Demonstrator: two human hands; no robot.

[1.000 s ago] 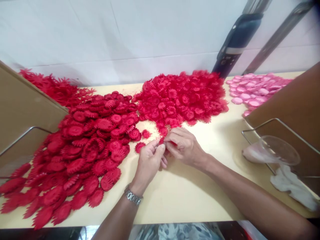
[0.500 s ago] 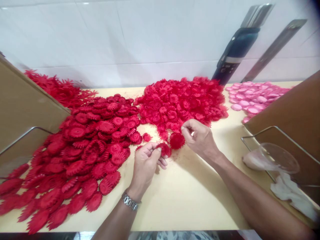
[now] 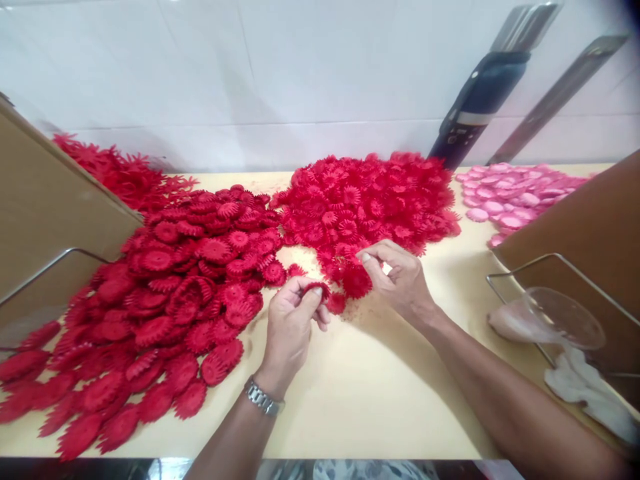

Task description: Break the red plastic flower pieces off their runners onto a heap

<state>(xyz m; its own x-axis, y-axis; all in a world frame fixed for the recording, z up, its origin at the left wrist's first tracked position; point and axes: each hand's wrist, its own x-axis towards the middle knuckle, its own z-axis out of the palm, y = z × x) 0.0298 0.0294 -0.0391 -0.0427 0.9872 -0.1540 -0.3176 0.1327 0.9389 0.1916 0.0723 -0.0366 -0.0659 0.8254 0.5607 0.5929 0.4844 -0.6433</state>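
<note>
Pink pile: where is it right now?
In the head view, the pink pile lies at the back right of the table, right of the middle red pile and partly hidden by the brown panel.

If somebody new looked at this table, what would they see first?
Probably the big left heap of red, jagged-edged pieces, and the middle heap of red ones farther back. Nearer the middle front, the left hand pinches one red piece. Pale pink discs stand out at the back right.

The left grip (image 3: pixel 291 323) partly covers its red disc (image 3: pixel 324 290); whether the right grip (image 3: pixel 400 279) pinches anything is too small to tell.
</note>
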